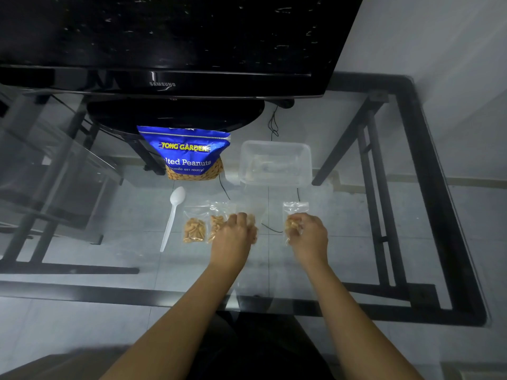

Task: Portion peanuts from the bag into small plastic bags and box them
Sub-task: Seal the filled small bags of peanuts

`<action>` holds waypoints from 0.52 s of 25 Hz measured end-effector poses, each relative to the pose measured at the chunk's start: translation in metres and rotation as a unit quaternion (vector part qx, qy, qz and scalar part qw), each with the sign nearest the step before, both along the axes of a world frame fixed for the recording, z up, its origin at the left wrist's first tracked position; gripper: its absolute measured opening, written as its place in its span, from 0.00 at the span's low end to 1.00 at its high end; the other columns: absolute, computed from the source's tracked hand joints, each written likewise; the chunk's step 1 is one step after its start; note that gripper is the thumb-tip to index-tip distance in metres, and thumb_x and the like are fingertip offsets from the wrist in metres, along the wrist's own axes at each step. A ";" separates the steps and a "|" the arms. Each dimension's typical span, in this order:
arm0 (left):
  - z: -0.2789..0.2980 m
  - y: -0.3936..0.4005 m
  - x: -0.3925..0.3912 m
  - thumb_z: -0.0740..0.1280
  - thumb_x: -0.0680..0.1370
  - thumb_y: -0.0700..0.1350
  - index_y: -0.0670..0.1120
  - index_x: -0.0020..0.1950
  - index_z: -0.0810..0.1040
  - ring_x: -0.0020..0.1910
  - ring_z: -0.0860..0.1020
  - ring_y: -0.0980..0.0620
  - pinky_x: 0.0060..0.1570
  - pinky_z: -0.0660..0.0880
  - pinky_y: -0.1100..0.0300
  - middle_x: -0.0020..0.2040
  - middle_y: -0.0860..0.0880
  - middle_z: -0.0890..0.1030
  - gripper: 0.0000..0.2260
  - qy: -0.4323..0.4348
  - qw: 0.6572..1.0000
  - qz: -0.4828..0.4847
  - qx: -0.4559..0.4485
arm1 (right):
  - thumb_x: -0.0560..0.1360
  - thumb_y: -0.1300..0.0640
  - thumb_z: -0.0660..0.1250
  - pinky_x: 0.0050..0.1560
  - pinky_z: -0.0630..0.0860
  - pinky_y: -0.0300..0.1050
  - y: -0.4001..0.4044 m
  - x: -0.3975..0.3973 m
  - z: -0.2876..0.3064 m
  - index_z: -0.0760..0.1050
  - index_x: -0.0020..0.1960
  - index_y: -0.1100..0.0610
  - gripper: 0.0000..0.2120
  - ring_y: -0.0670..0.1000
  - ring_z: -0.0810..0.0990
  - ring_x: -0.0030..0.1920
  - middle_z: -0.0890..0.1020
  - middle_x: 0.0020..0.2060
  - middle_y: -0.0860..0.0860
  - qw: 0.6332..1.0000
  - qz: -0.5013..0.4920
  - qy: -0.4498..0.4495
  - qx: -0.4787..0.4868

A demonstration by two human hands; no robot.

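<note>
A blue bag of salted peanuts (189, 153) stands upright at the back of the glass table (109, 264). A clear plastic box (275, 163) sits to its right, with something pale and indistinct inside. Two small filled plastic bags (194, 226) (216, 223) lie side by side in front of the peanut bag. My left hand (233, 237) curls over a third small bag (252, 229), mostly hidden beneath it. My right hand (308, 234) grips another small bag of peanuts (293, 218), its clear top sticking out above my fingers.
A white plastic spoon (172, 215) lies left of the small bags. A black television (170, 45) on an oval stand looms at the back. Thin black cables (273, 124) run under the glass. The table's black frame (439, 187) borders the right side.
</note>
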State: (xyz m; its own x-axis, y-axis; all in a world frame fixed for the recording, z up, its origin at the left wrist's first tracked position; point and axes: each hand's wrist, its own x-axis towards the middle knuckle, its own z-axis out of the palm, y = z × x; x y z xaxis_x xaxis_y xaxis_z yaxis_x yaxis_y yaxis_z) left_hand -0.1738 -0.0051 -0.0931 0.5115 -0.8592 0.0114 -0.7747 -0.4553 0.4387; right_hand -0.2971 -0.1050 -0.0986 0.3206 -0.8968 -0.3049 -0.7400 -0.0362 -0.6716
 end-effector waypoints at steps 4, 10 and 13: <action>-0.004 0.004 0.007 0.74 0.69 0.47 0.40 0.53 0.75 0.39 0.78 0.43 0.34 0.77 0.52 0.42 0.41 0.79 0.18 -0.089 0.995 0.029 -0.025 | 0.72 0.63 0.69 0.45 0.72 0.26 0.008 -0.010 0.011 0.77 0.53 0.50 0.13 0.47 0.76 0.52 0.78 0.53 0.45 0.985 -0.029 -0.153 0.075; 0.039 -0.018 0.007 0.68 0.75 0.49 0.45 0.58 0.78 0.46 0.82 0.52 0.48 0.80 0.56 0.45 0.49 0.83 0.14 0.474 0.865 0.125 -0.106 | 0.70 0.64 0.72 0.47 0.79 0.40 0.020 -0.004 0.036 0.74 0.51 0.46 0.17 0.49 0.79 0.54 0.80 0.52 0.47 0.941 -0.020 -0.297 0.163; 0.045 -0.020 0.007 0.70 0.74 0.42 0.45 0.50 0.80 0.39 0.82 0.52 0.42 0.81 0.56 0.37 0.48 0.82 0.06 0.463 0.870 0.119 -0.119 | 0.73 0.54 0.69 0.49 0.80 0.46 0.023 0.000 0.039 0.68 0.56 0.45 0.15 0.48 0.81 0.51 0.82 0.50 0.48 0.918 -0.078 -0.325 0.214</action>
